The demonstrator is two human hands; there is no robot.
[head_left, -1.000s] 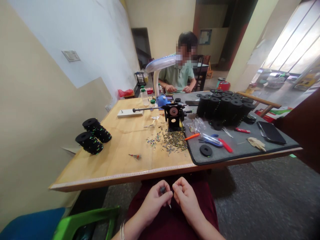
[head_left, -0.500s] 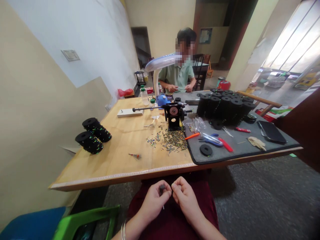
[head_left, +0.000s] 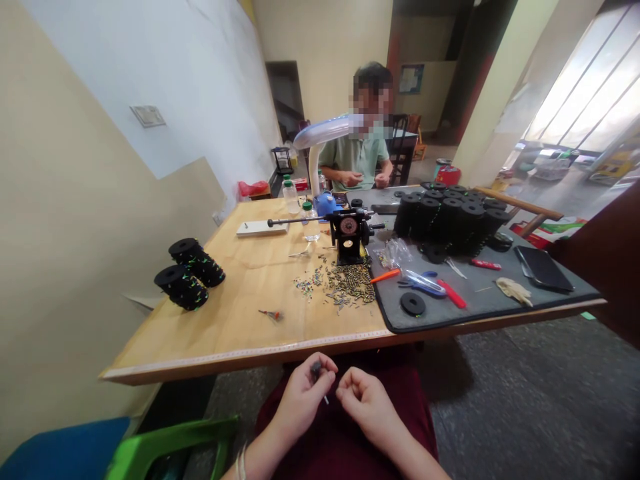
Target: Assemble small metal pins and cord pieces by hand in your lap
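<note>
My left hand [head_left: 300, 393] is closed around a small dark object [head_left: 315, 369], whose kind I cannot make out. A thin pale tip sticks out below the fingers. Just to the right, my right hand [head_left: 370, 403] is closed in a pinch; whatever lies between its fingertips is too small or hidden to name. A narrow gap parts the two hands, which are above my lap, in front of the table edge. On the table beyond them lie a small orange-tipped piece [head_left: 271, 315] and a heap of tiny dark-and-gold striped pieces [head_left: 353, 285].
A black hand-cranked machine [head_left: 349, 237] with a long rod stands mid-table. Black foam spools stand at left [head_left: 181, 287] and on the grey mat [head_left: 430, 223]. Pliers [head_left: 425, 280] and a flat foam ring [head_left: 413, 304] lie on the mat. Opposite sits a person [head_left: 357, 160] behind a lamp [head_left: 327, 130].
My hands have drawn apart a little, the left one moving left and slightly up. The person opposite has shifted their hands. The view has tilted slightly.
</note>
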